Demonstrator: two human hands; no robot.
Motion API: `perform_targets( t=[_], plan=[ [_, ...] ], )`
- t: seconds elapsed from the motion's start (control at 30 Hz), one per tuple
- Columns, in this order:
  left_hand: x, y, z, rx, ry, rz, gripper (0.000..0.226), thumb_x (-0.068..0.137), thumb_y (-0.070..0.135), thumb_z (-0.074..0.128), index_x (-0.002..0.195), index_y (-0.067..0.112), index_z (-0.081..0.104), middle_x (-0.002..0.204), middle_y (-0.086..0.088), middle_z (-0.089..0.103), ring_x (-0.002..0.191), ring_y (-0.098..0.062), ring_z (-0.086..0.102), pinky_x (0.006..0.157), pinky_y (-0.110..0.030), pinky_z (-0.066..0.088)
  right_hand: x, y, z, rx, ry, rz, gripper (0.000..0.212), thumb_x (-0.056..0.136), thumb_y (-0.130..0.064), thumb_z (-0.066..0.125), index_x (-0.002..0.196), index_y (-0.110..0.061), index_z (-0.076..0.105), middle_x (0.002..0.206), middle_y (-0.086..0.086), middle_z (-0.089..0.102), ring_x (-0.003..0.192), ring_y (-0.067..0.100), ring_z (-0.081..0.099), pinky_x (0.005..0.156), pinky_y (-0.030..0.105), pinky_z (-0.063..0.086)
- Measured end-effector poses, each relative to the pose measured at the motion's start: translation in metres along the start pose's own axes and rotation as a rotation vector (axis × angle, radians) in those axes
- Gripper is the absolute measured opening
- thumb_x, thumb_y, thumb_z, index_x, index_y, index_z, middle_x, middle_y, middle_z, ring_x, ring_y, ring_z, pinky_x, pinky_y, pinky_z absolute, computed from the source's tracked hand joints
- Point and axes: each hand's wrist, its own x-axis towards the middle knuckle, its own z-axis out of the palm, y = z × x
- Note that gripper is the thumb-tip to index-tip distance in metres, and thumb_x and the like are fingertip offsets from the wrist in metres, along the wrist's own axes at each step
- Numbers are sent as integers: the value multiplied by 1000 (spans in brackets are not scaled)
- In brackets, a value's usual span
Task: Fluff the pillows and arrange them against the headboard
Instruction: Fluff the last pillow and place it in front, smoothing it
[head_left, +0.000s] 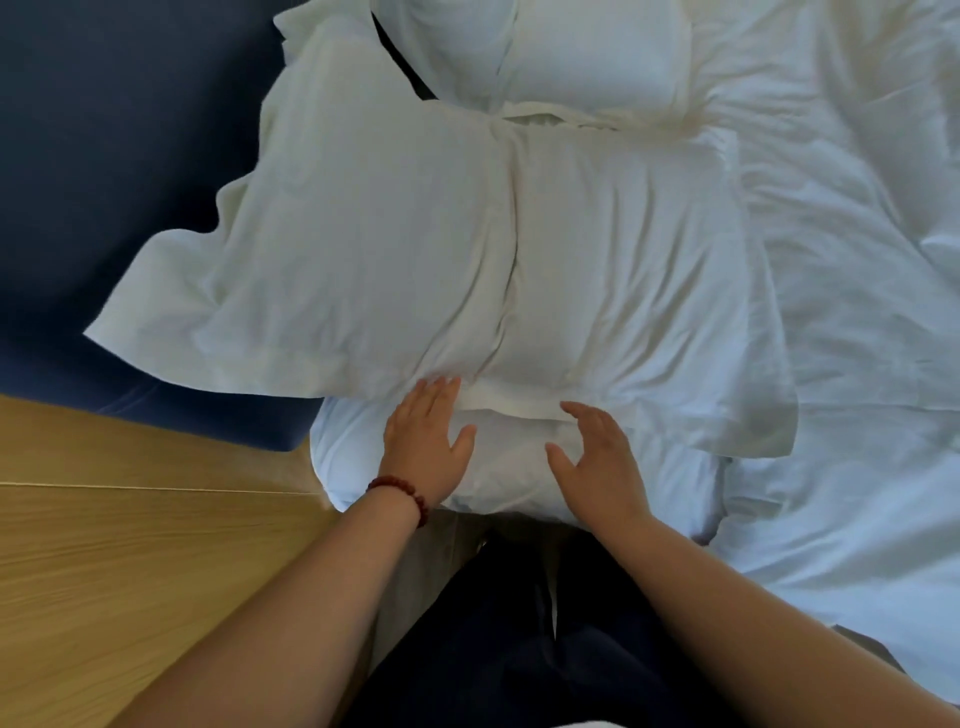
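1. The bed (857, 260) is covered in rumpled white sheets. The dark blue headboard (104, 156) runs along its left side, so every pillow should end up squared to that edge.
2. The big pillow (467, 234) lies flat in the middle, with its loose flange spilling onto the headboard. It looks slack down its centre crease, so I would plump it from both short ends inward and then stand it up.
3. A far pillow (587, 57) lies beyond it, just beside it and also flat. It probably needs the same treatment.
4. A puffier lower pillow (353, 457) sits under the big pillow's near edge. It is best lifted clear first rather than pressed on.
5. The left hand (423, 441) lies flat on that near edge with its fingers spread, holding nothing.
6. The right hand (597, 462) is wide open with its fingers gently curved, at or just above the cloth; I cannot tell whether it touches. Slide both hands under the seam before lifting.
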Motion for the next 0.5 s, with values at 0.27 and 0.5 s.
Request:
perform_targets(
  t=[0.27, 0.5],
  plan=[
    [-23, -38, -22, -338, 220, -222, 61, 96, 29, 56, 150, 17, 31, 155, -4, 32, 142, -21, 29, 116, -29, 23, -3, -30, 4, -11, -42, 80, 25, 94, -30, 58, 117, -22, 61, 101, -8, 65, 89, 8, 61, 76, 20, 42],
    [-25, -48, -57, -873, 459, -413, 63, 82, 32, 75, 135, 24, 40, 130, 12, 49, 118, -6, 47, 102, -27, 36, -4, -61, 17, -38, -146, -58, 34, 91, -34, 63, 123, -25, 60, 123, -6, 60, 111, 11, 57, 92, 22, 41]
  ],
)
